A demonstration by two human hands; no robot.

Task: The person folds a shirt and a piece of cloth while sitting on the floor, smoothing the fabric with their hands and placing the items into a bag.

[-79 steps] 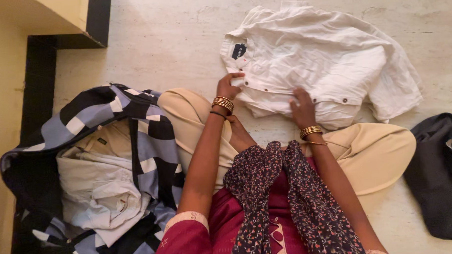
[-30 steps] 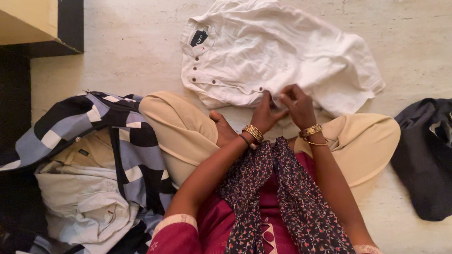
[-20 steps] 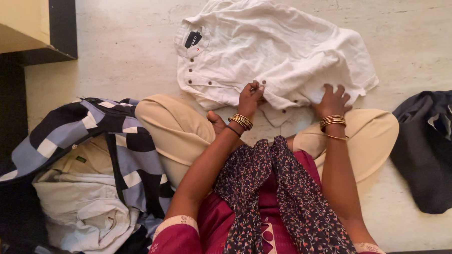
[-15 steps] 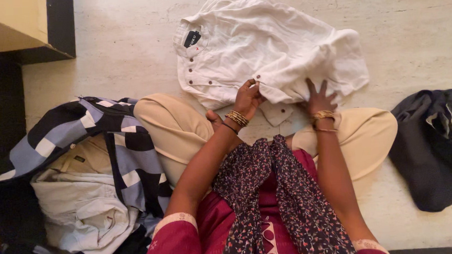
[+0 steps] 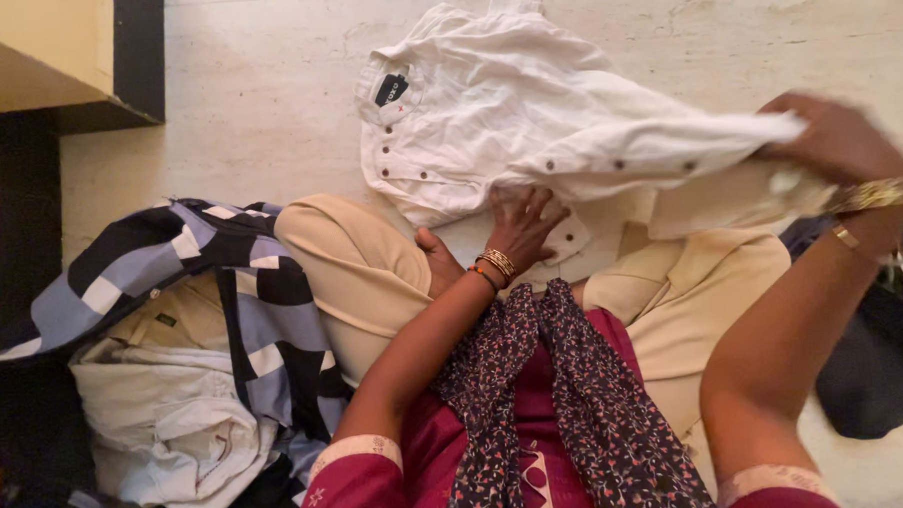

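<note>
Since half a second ago the right hand (image 5: 836, 140) has swung up and out to the right edge of view, lifting one side of the white shirt (image 5: 487, 133) off the floor; before, it lay flat on the cloth by the knee; the left hand (image 5: 519, 227) has barely shifted. Right hand is motion-blurred, fingers closed on the shirt's buttoned edge, pulling it into a taut, raised band with small dark buttons along it; gold bangles at that wrist. Left hand lies palm down, fingers spread, pressing the lower part of the shirt against the lap, gripping nothing; bangles there too. Shirt is thin, creased woven cloth, collar with a dark label toward the top, its upper half flat on the pale stone floor (image 5: 266, 100), lower half over the beige trousers (image 5: 352, 277). Patterned dark scarf (image 5: 577, 420) hangs over a maroon top. At left, a soft heap of clothes (image 5: 166, 374): checked navy-and-grey fabric wrapped around crumpled cream pieces. At right edge, a dark garment (image 5: 876, 369), bunched, partly hidden by the forearm.
</note>
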